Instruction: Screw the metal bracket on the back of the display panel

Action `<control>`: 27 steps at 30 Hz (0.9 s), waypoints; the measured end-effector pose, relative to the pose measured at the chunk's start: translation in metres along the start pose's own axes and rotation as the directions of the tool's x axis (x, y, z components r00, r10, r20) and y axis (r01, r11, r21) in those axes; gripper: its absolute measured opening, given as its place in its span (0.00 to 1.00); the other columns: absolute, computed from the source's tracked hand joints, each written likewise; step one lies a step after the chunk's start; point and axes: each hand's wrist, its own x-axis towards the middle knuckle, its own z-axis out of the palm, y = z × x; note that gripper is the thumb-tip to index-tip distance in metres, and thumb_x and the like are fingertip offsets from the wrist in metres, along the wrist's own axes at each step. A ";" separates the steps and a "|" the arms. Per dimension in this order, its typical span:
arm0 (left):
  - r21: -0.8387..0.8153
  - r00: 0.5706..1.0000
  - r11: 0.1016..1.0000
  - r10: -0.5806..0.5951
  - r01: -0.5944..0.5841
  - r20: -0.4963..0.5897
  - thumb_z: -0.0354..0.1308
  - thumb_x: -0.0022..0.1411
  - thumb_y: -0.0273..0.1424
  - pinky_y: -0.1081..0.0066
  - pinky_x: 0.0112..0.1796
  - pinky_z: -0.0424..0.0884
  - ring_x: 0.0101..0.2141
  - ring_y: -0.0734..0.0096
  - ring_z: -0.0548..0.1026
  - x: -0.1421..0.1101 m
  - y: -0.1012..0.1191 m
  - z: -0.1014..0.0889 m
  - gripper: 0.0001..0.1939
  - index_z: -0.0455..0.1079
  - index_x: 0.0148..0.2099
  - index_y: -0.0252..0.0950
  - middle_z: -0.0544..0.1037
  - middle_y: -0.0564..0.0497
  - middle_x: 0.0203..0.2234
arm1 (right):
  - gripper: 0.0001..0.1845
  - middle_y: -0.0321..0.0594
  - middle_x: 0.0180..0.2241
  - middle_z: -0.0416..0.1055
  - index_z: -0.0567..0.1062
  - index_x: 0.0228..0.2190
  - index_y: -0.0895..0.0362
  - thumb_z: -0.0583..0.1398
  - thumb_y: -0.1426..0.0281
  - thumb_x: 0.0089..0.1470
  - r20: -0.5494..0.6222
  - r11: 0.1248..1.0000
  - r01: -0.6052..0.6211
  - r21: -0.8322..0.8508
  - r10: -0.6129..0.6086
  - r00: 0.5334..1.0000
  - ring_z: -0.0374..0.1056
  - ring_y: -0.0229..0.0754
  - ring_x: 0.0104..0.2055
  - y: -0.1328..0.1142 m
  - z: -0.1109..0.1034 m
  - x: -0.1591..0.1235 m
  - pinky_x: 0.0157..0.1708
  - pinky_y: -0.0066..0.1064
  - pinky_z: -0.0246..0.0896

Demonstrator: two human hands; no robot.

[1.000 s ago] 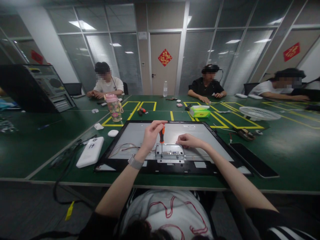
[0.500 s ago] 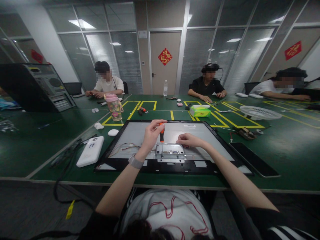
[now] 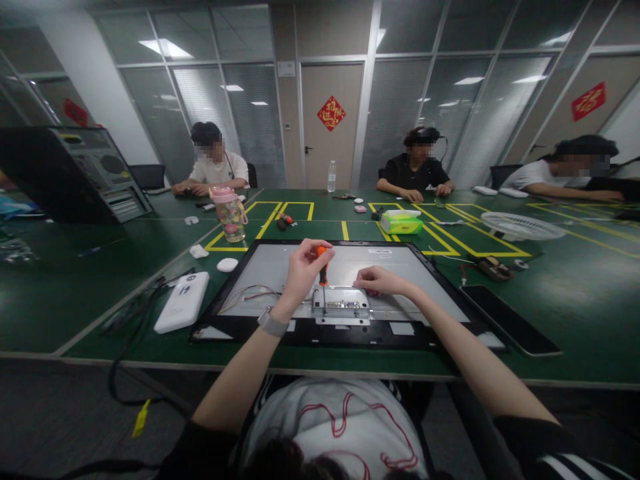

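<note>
My left hand (image 3: 301, 270) is closed on the orange and black handle of a screwdriver (image 3: 323, 275), thumb and fingers around its top. The screwdriver stands nearly upright, its tip at the left part of a silver metal bracket (image 3: 345, 297). This bracket lies on the grey back of a flat display panel (image 3: 260, 263) with a black frame. At the bracket's upper right edge, my right hand (image 3: 379, 280) rests with curled fingers; whatever they may hold is hidden. Thin wires (image 3: 253, 291) run leftward from the bracket.
Left of the panel lie a white power bank (image 3: 183, 302), a white oval case (image 3: 227, 265) and dark cables. A pink-lidded bottle (image 3: 229, 217) stands behind them. On the right are a black phone (image 3: 510, 319) and a tissue pack (image 3: 401, 222). Several people sit across the green table.
My left thumb and fingers have shifted slightly around the screwdriver's handle. The screwdriver's tip stays at the same spot on the bracket. My right hand has kept its place.
</note>
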 end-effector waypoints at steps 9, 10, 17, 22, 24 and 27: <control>-0.200 0.998 0.978 -0.048 0.057 0.050 0.50 0.61 0.33 0.74 0.33 0.65 0.30 0.73 0.71 0.001 -0.002 -0.001 0.11 0.72 0.35 0.33 0.74 0.49 0.28 | 0.25 0.31 0.18 0.62 0.68 0.27 0.59 0.57 0.48 0.48 0.001 1.000 -0.007 0.009 0.007 1.000 0.57 0.32 0.18 0.000 -0.001 0.000 0.19 0.25 0.53; -0.153 0.999 0.988 -0.029 0.033 0.027 0.52 0.61 0.34 0.75 0.32 0.65 0.30 0.74 0.70 0.002 -0.002 -0.001 0.11 0.73 0.34 0.34 0.73 0.50 0.29 | 0.25 0.32 0.18 0.62 0.68 0.26 0.59 0.57 0.48 0.48 -0.002 1.000 -0.007 0.009 0.007 1.000 0.57 0.32 0.18 0.000 -0.001 0.000 0.19 0.25 0.53; -0.121 0.998 0.992 -0.038 0.044 0.058 0.54 0.61 0.36 0.75 0.31 0.64 0.29 0.75 0.69 0.002 -0.005 -0.001 0.12 0.74 0.39 0.35 0.72 0.51 0.27 | 0.24 0.31 0.18 0.62 0.67 0.26 0.59 0.57 0.49 0.49 0.007 1.000 0.004 0.006 -0.005 1.000 0.57 0.31 0.18 0.001 0.000 0.000 0.19 0.24 0.52; -0.210 0.995 0.974 -0.075 0.087 0.065 0.51 0.62 0.39 0.74 0.33 0.65 0.30 0.73 0.70 0.001 -0.004 0.001 0.15 0.73 0.39 0.33 0.73 0.49 0.28 | 0.24 0.31 0.18 0.62 0.66 0.26 0.59 0.57 0.49 0.49 0.004 1.000 -0.018 0.005 0.018 1.000 0.57 0.31 0.19 -0.002 0.000 -0.001 0.19 0.24 0.53; -0.132 0.998 0.990 -0.048 0.054 0.049 0.53 0.61 0.38 0.75 0.32 0.64 0.29 0.75 0.69 0.001 -0.003 0.001 0.14 0.74 0.38 0.34 0.72 0.51 0.26 | 0.24 0.32 0.18 0.62 0.66 0.26 0.59 0.56 0.49 0.49 0.003 1.000 -0.017 -0.002 0.017 1.000 0.57 0.31 0.19 -0.002 0.000 -0.001 0.18 0.24 0.53; -0.033 0.999 0.999 -0.020 0.021 0.043 0.55 0.61 0.38 0.76 0.30 0.63 0.27 0.77 0.67 0.000 -0.003 0.000 0.12 0.74 0.38 0.35 0.69 0.53 0.23 | 0.24 0.32 0.18 0.62 0.67 0.26 0.59 0.56 0.49 0.49 0.005 1.000 -0.011 -0.001 0.011 1.000 0.57 0.31 0.18 -0.002 0.000 -0.001 0.19 0.24 0.53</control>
